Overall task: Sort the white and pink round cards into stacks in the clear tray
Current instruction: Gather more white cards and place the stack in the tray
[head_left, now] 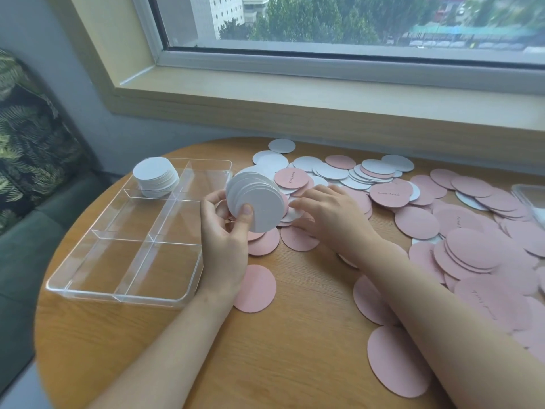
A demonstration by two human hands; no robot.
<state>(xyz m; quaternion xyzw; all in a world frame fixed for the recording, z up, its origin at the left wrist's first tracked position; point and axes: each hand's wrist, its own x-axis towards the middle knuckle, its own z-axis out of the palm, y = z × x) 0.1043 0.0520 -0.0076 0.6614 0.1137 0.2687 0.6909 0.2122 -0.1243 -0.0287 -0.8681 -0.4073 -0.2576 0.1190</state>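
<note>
Two hands worked: left hand (225,231) gripped a fanned white card stack (256,202), right hand (330,215) just beside it, fingers flat on loose cards (298,212).

1. Second clear container (530,202) at right: cut off by frame edge, only a corner shows; contents can't tell.
2. Pink cards (477,255) at right run past the edge; the lower ones are part covered by the right forearm.
3. Right hand (330,215): fingertips blocked by the white card stack (259,202) held by the left hand (225,231); can't tell if they pinch a card.
4. Script on pink cards too small to read.
</note>
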